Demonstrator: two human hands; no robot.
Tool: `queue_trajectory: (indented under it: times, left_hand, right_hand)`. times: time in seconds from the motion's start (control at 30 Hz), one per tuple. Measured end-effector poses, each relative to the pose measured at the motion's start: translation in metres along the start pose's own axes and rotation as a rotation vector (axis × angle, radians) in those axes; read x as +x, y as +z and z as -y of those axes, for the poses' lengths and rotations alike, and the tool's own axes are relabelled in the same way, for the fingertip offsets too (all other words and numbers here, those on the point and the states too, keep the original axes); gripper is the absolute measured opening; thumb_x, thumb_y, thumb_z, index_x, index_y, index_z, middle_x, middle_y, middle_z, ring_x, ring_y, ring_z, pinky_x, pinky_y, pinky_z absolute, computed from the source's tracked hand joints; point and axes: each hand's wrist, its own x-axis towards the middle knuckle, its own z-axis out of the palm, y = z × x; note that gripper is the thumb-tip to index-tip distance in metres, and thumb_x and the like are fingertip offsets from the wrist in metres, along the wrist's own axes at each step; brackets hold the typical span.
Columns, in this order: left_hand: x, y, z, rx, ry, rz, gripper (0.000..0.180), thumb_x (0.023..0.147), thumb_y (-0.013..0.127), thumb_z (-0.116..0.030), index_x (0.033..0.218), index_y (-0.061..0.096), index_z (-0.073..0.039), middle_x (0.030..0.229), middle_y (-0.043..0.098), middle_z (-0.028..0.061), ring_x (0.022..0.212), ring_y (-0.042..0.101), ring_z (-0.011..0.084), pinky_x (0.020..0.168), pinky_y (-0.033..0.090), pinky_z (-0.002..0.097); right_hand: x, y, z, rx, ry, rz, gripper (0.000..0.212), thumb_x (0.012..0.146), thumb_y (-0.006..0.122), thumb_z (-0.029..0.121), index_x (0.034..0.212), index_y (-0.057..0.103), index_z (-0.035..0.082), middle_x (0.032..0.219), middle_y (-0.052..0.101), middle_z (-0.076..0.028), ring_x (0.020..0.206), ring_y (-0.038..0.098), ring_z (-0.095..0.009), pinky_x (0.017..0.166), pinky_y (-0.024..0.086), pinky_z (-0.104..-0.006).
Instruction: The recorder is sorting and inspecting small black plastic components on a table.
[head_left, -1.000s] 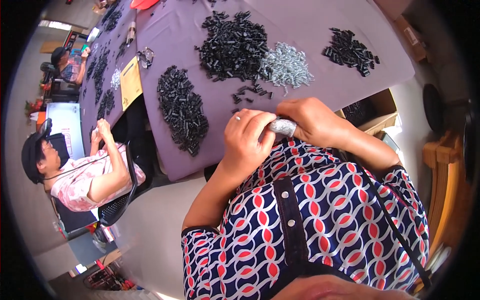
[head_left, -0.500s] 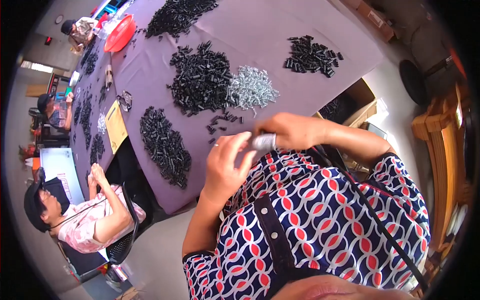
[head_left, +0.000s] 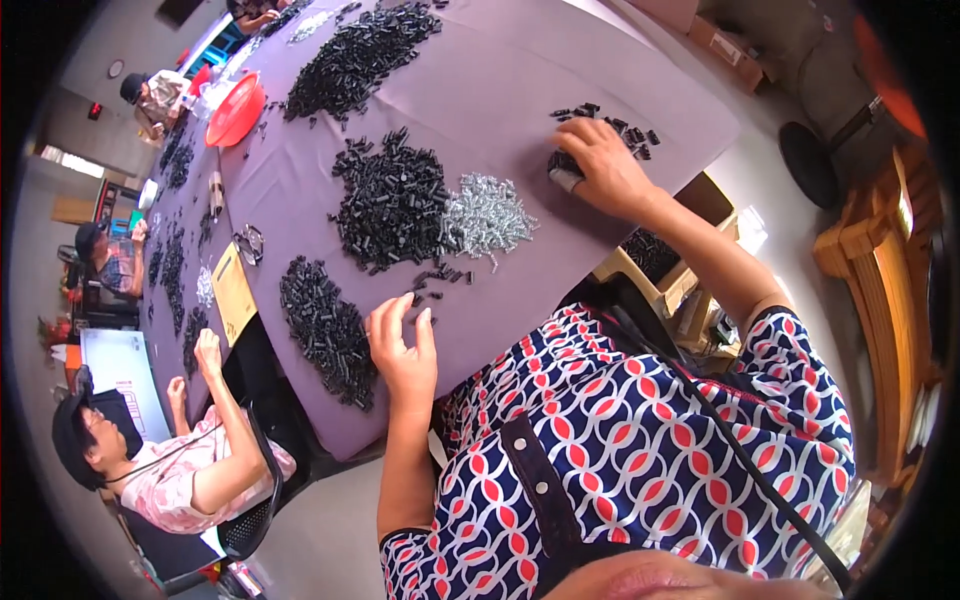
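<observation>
Head view, looking down on a long purple table [head_left: 520,90]. Right hand [head_left: 600,165] stretched far out to a small black pile [head_left: 610,125] near the table's right edge, fingers curled down over a grey piece [head_left: 566,180] pressed against the cloth; whether pinched or merely covered, cannot tell. Left hand [head_left: 402,345] resting near the front edge, fingers spread loosely and slightly bent, holding nothing, fingertips just beside a few loose black parts [head_left: 440,280]. Large black heap [head_left: 392,200] mid-table, touching a silver heap [head_left: 486,215] on its right. Long dark heap [head_left: 328,330] just left of the left hand. Another black heap [head_left: 360,55] farther up, a red bowl [head_left: 235,110] beside it. Yellow envelope [head_left: 232,295] near the table's left edge. Seated person in pink [head_left: 190,470] at lower left, arm raised to the table; more people farther along that side.
</observation>
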Motion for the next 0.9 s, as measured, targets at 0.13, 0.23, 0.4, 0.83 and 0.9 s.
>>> queue_trajectory:
  times: [0.13, 0.23, 0.4, 0.83, 0.9]
  left_hand:
    - [-0.006, 0.004, 0.005, 0.077, 0.067, 0.018, 0.029, 0.079, 0.074, 0.0, 0.106, 0.067, -0.002, 0.108, 0.065, 0.0137, 0.103, 0.06, 0.0329, 0.092, 0.048, 0.0423]
    - [-0.008, 0.005, 0.006, 0.082, 0.075, 0.014, 0.028, 0.079, 0.074, 0.0, 0.106, 0.067, -0.002, 0.11, 0.065, 0.0136, 0.104, 0.06, 0.0328, 0.093, 0.048, 0.0429]
    - [-0.01, 0.005, 0.004, 0.076, 0.054, 0.032, 0.028, 0.081, 0.074, -0.002, 0.107, 0.067, -0.004, 0.112, 0.065, 0.0131, 0.107, 0.059, 0.0336, 0.094, 0.047, 0.043]
    - [-0.009, 0.009, 0.015, 0.142, -0.012, 0.024, 0.034, 0.081, 0.075, -0.009, 0.114, 0.067, -0.005, 0.114, 0.062, 0.0147, 0.107, 0.058, 0.0348, 0.095, 0.047, 0.0437]
    - [-0.01, 0.008, 0.015, 0.158, -0.008, 0.018, 0.031, 0.081, 0.075, -0.008, 0.111, 0.067, -0.005, 0.111, 0.062, 0.0143, 0.103, 0.058, 0.0344, 0.093, 0.047, 0.044]
  right_hand:
    - [0.001, 0.021, -0.01, -0.085, -0.135, 0.04, 0.042, 0.069, 0.072, 0.009, 0.11, 0.065, 0.008, 0.119, 0.061, -0.01, 0.121, 0.053, -0.03, 0.107, 0.039, -0.0448]
    - [0.005, 0.025, -0.022, -0.062, -0.124, -0.005, 0.035, 0.073, 0.069, 0.01, 0.107, 0.065, 0.007, 0.116, 0.062, -0.01, 0.119, 0.055, -0.03, 0.106, 0.04, -0.0442]
    - [0.008, 0.025, -0.036, -0.076, -0.041, -0.02, 0.032, 0.076, 0.069, 0.011, 0.107, 0.065, 0.005, 0.117, 0.062, -0.013, 0.118, 0.054, -0.033, 0.106, 0.041, -0.0435]
    - [-0.015, -0.003, 0.078, 0.222, -0.329, 0.154, 0.052, 0.055, 0.065, -0.004, 0.106, 0.07, 0.007, 0.14, 0.052, -0.013, 0.144, 0.035, -0.04, 0.118, 0.025, -0.063]
    - [-0.016, 0.006, 0.093, 0.278, -0.339, 0.179, 0.05, 0.059, 0.065, -0.002, 0.108, 0.07, 0.007, 0.142, 0.051, -0.013, 0.145, 0.033, -0.04, 0.118, 0.025, -0.0633]
